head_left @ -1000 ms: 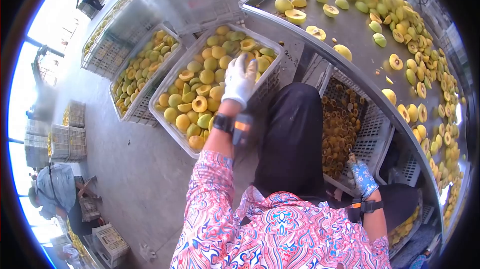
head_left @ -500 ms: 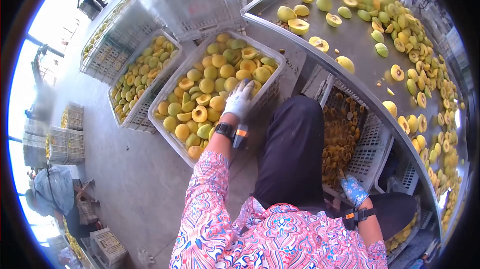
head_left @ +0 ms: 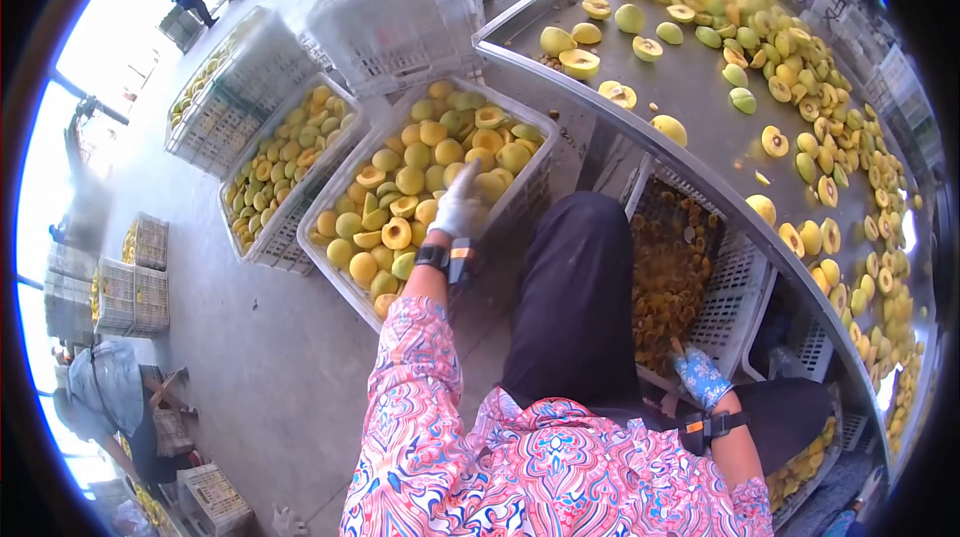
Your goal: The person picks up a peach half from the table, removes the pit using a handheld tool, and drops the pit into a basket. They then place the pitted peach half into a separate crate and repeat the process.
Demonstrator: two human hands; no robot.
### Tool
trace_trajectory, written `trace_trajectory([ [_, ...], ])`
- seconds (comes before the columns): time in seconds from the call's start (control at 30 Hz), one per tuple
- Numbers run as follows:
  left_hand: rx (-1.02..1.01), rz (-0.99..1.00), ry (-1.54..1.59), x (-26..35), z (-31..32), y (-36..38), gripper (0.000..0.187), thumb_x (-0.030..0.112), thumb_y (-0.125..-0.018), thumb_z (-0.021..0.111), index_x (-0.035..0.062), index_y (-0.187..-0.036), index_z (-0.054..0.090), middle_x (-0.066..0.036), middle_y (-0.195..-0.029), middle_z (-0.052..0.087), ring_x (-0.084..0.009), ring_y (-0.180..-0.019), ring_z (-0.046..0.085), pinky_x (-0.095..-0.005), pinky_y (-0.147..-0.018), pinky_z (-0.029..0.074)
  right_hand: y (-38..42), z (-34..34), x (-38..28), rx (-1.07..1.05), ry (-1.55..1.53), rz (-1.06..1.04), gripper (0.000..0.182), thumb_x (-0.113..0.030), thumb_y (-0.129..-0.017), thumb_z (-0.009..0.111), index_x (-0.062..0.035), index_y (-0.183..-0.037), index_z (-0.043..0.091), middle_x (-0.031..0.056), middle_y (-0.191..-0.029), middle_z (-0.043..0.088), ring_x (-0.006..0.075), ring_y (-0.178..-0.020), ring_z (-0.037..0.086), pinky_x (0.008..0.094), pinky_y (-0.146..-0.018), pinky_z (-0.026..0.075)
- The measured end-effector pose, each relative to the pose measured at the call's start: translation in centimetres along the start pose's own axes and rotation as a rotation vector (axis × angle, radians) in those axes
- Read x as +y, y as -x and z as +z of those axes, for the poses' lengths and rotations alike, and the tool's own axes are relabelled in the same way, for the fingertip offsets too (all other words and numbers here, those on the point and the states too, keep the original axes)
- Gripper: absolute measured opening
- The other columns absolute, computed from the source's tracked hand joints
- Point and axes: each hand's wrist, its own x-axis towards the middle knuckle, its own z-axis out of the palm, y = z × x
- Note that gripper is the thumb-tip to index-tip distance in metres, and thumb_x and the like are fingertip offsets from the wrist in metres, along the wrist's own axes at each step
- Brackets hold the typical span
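My left hand, in a white glove, is at the right side of a crate full of whole and halved yellow peaches. One finger points up and the rest look curled round a blurred peach against the palm. My right hand, in a blue patterned glove, is low beside my bent leg, by a crate of brown pits and scraps. Its fingers are closed, and a small brownish tip sticks out beyond them; the rest is hidden.
A metal table on the right carries many peach halves, its raised edge curving past my knee. Left stands another full crate; stacked white crates rise behind. A co-worker bends at the far left.
My left hand has turned from lying spread on the peaches to a narrower, partly curled shape. My right hand stays in about the same place. The whole view has shifted slightly.
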Motion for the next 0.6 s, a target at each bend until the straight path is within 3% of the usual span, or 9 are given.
trace_trajectory([
  [0.07, 0.232, 0.021, 0.213, 1.0, -1.8, 0.9, 0.046, -0.005, -0.090, 0.053, 0.0063, -0.134, 0.052, -0.007, -0.128, 0.058, -0.0121, -0.112, 0.055, -0.0241, -0.095, 0.043, 0.1, 0.4, 2.3, -0.013, 0.014, -0.056, 0.046, -0.031, -0.095, 0.042, 0.0010, -0.127, 0.051, 0.0296, -0.108, 0.060, 0.0403, -0.098, 0.060, 0.0444, -0.083, 0.049],
  [0.17, 0.299, -0.055, 0.044, 3.5, -3.2, 3.0, 0.030, 0.004, -0.088, 0.063, 0.0062, -0.118, 0.065, -0.006, -0.107, 0.068, -0.0134, -0.096, 0.063, -0.0258, -0.086, 0.049, 0.1, 0.5, 1.9, -0.010, -0.011, 0.041, 0.046, -0.032, -0.095, 0.042, 0.0005, -0.126, 0.051, 0.0292, -0.107, 0.061, 0.0386, -0.098, 0.061, 0.0442, -0.082, 0.049],
  [0.27, 0.013, 0.043, -0.207, 3.2, -3.6, 3.3, 0.031, 0.008, -0.086, 0.066, 0.0102, -0.117, 0.066, -0.008, -0.104, 0.069, -0.0169, -0.094, 0.065, -0.0286, -0.084, 0.051, 0.8, -0.7, -2.0, -0.078, -0.029, 0.233, 0.047, -0.033, -0.095, 0.042, -0.0001, -0.127, 0.052, 0.0285, -0.107, 0.061, 0.0380, -0.095, 0.062, 0.0439, -0.081, 0.050],
  [0.3, 0.013, 0.102, -0.354, 3.7, -3.0, 3.8, 0.030, 0.010, -0.084, 0.068, 0.0127, -0.114, 0.068, -0.010, -0.102, 0.069, -0.0206, -0.094, 0.066, -0.0314, -0.083, 0.051, 0.6, -0.6, -1.9, -0.060, -0.028, 0.203, 0.047, -0.034, -0.095, 0.043, 0.0001, -0.126, 0.052, 0.0284, -0.107, 0.061, 0.0387, -0.094, 0.062, 0.0438, -0.081, 0.050],
  [0.33, -0.029, 0.258, -0.704, 4.8, -2.8, 3.6, 0.027, 0.006, -0.078, 0.067, 0.0106, -0.105, 0.070, -0.010, -0.104, 0.069, -0.0262, -0.093, 0.066, -0.0348, -0.086, 0.050, 0.4, -0.2, -1.7, -0.045, -0.027, 0.176, 0.047, -0.034, -0.095, 0.043, 0.0004, -0.125, 0.052, 0.0284, -0.108, 0.061, 0.0393, -0.092, 0.062, 0.0437, -0.081, 0.050],
  [0.4, -0.082, -0.039, -0.586, 5.9, -2.6, 2.6, 0.019, 0.012, -0.082, 0.065, 0.0108, -0.101, 0.071, -0.011, -0.099, 0.070, -0.0249, -0.094, 0.066, -0.0346, -0.085, 0.051, -0.2, 0.5, -0.5, -0.014, -0.016, 0.126, 0.048, -0.035, -0.095, 0.044, 0.0010, -0.124, 0.053, 0.0286, -0.109, 0.061, 0.0405, -0.092, 0.062, 0.0437, -0.081, 0.050],
  [0.47, -0.133, -0.188, -0.002, -3.8, -3.1, -0.4, 0.019, 0.015, -0.083, 0.065, 0.0101, -0.100, 0.071, -0.011, -0.094, 0.071, -0.0241, -0.094, 0.066, -0.0349, -0.084, 0.051, -0.7, 1.0, 1.3, 0.004, -0.017, 0.102, 0.048, -0.036, -0.095, 0.044, 0.0014, -0.123, 0.053, 0.0290, -0.110, 0.061, 0.0415, -0.094, 0.062, 0.0438, -0.083, 0.049],
  [0.5, -0.160, -0.214, -0.253, 1.1, -3.5, 0.2, 0.019, 0.015, -0.083, 0.067, 0.0086, -0.101, 0.071, -0.012, -0.096, 0.071, -0.0239, -0.093, 0.067, -0.0344, -0.083, 0.051, -1.0, 1.3, 2.1, 0.010, -0.031, 0.098, 0.048, -0.037, -0.095, 0.045, 0.0016, -0.123, 0.053, 0.0292, -0.110, 0.060, 0.0419, -0.095, 0.061, 0.0439, -0.083, 0.049],
  [0.6, -0.031, -0.271, -0.388, 6.5, -3.0, 1.2, 0.021, 0.012, -0.081, 0.068, 0.0077, -0.102, 0.070, -0.012, -0.094, 0.071, -0.0241, -0.095, 0.067, -0.0337, -0.083, 0.051, -1.7, 2.0, 3.7, 0.017, -0.100, 0.100, 0.047, -0.035, -0.094, 0.047, 0.0017, -0.123, 0.053, 0.0296, -0.111, 0.060, 0.0428, -0.099, 0.060, 0.0443, -0.086, 0.048],
])
